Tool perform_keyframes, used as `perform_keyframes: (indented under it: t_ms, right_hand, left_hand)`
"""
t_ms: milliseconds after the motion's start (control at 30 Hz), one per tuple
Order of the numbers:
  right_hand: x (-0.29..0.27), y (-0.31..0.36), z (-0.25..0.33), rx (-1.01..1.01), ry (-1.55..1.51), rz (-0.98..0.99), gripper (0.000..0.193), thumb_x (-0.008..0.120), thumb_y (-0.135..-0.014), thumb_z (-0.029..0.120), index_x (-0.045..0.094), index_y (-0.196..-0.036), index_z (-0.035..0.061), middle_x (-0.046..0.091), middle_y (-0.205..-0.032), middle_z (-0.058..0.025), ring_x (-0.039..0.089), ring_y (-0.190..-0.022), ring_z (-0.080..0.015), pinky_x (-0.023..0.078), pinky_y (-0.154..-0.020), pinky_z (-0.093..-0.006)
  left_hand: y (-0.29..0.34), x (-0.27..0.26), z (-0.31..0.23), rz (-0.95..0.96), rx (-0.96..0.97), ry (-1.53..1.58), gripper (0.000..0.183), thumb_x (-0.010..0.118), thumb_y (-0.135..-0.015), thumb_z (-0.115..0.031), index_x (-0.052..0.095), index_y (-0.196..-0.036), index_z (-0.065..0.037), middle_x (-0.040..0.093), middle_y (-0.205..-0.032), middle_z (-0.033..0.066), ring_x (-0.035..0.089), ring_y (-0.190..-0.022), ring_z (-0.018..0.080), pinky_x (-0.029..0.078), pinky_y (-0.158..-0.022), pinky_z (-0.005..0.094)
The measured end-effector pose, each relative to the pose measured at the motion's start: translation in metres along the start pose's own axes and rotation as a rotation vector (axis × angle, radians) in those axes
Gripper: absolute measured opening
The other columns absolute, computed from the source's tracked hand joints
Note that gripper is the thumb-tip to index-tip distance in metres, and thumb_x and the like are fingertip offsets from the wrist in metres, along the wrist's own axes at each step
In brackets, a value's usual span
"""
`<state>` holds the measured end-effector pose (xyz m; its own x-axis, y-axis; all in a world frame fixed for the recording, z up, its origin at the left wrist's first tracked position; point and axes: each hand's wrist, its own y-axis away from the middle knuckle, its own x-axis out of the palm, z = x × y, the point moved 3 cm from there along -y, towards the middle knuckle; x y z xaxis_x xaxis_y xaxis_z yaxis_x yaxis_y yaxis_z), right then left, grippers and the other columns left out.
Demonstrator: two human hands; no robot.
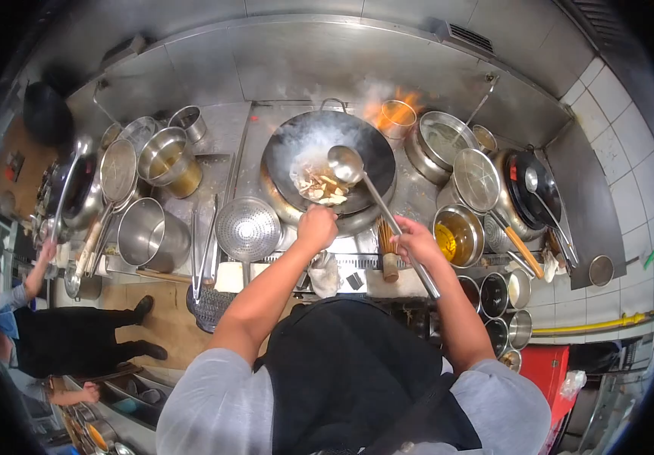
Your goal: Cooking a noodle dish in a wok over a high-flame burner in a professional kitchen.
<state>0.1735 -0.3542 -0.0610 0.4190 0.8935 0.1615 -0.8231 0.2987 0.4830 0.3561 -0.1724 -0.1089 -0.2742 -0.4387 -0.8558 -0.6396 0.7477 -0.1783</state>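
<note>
In front of me a large black wok (281, 155) gives off steam and smoke. Pale slices and browned pieces of food (323, 187) lie in its near part. My left hand (318, 227) is closed at the wok's near edge; the part it grips is hidden under the fingers. My right hand (416, 241) is wrapped round the long handle of a metal ladle (346, 164), whose bowl is over the wok, above the food. Just below my left hand hangs a crumpled pale cloth (325, 274).
Flames (399, 108) rise round a metal pot behind right. A perforated strainer (248, 229) lies left of the wok, a pot of yellow oil (458, 235) to the right. A bamboo brush (389, 254) stands near my right hand. Another person (61, 337) is at the far left.
</note>
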Motion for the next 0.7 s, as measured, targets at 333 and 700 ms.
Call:
perform_keyframes:
  t_ms: [333,700]
  right_hand:
    - [0.051,-0.054,-0.027,-0.163,0.085,-0.055,0.07,0.064,-0.088,-0.006,0.038,-0.153,0.0025,0.061,-0.083,-0.0074,0.051,-0.05,-0.0126,0.042,-0.043,-0.0286]
    - [0.028,-0.046,-0.048,-0.268,0.132,-0.266,0.071,0.061,-0.09,-0.006,0.036,-0.155,0.0043,0.06,-0.084,-0.0084,0.052,-0.05,-0.0127,0.042,-0.044,-0.0308]
  left_hand:
    - [0.007,0.012,-0.004,-0.078,-0.049,0.08,0.022,0.058,-0.094,-0.019,0.071,-0.086,-0.002,0.069,-0.095,0.0196,0.063,-0.095,0.0414,0.051,-0.085,0.0515]
    - [-0.009,0.013,0.006,0.013,-0.036,0.061,0.02,0.059,-0.094,-0.017,0.073,-0.089,-0.004,0.071,-0.097,0.0173,0.063,-0.099,0.0381,0.053,-0.087,0.0488]
